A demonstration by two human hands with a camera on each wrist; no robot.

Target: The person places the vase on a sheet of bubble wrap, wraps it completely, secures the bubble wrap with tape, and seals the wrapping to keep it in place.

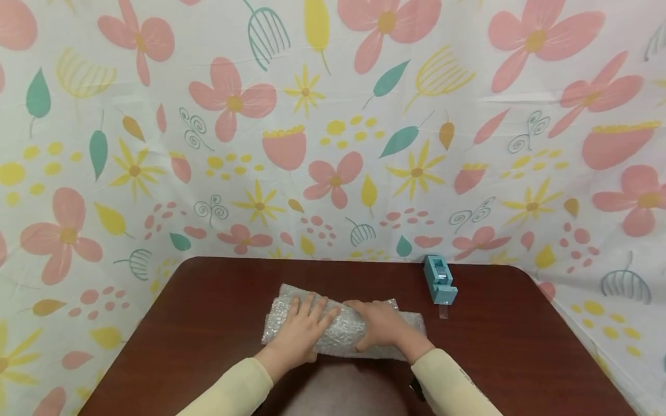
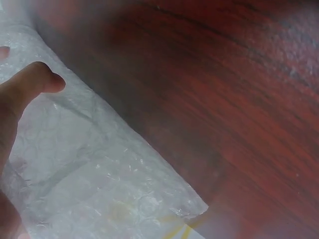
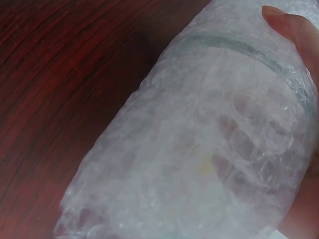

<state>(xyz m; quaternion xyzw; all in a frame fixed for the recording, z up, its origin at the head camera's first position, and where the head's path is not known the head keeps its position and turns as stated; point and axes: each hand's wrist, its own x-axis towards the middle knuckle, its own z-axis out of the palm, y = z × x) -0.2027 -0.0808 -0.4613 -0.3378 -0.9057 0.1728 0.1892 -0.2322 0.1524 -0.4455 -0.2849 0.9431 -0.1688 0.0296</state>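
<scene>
A bundle of bubble wrap [image 1: 340, 323] lies crosswise near the table's front edge. My left hand [image 1: 299, 332] grips its left part, fingers spread over the top and thumb at the near side. The right hand [image 1: 382, 326] holds the right part, its fingers bent over the roll and its thumb low on the near side. In the right wrist view the bubble wrap [image 3: 164, 144] curves round a pale thing with a greenish band [image 3: 234, 45]; the layers blur what it is. A loose flap of wrap [image 2: 109, 164] spreads out below the thumb in the left wrist view.
A light blue tape dispenser [image 1: 440, 280] stands at the back right of the dark red-brown table [image 1: 208, 312], a strip of clear tape [image 1: 443, 312] hanging from its front. Behind the table hangs a flower-patterned cloth [image 1: 333, 144].
</scene>
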